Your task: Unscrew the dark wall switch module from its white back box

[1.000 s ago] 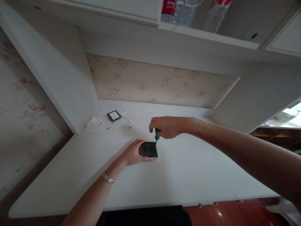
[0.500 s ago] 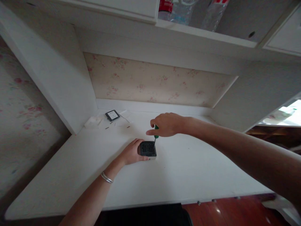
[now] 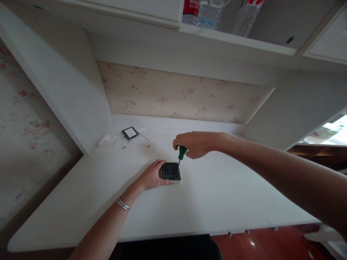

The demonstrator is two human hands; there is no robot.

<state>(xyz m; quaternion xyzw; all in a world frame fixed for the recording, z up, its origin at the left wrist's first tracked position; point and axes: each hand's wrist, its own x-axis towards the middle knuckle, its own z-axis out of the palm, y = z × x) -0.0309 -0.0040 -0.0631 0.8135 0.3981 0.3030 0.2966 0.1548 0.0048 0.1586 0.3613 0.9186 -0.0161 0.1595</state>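
On the white desk sits a small square socket box (image 3: 170, 172), dark on top with a pale side. My left hand (image 3: 153, 176) grips it from the left, thumb along the near side and fingers round the far side. My right hand (image 3: 192, 143) is closed round the green handle of a screwdriver (image 3: 182, 153). Its thin shaft slants down to the right edge of the dark top, and the tip meets the surface there. Whether a screw lies under the tip is too small to tell.
At the back left of the desk (image 3: 225, 202) lies a black-framed white square plate (image 3: 130, 133). Several small dark pieces and a crumpled clear wrapper (image 3: 108, 140) surround it. Overhead, a shelf holds plastic bottles (image 3: 210, 14). A black chair (image 3: 168, 248) stands at the front edge.
The fingers of my right hand have curled round the handle, where thumb and finger were stretched apart before. The screwdriver now leans more to the right. My left hand and the box stay put.
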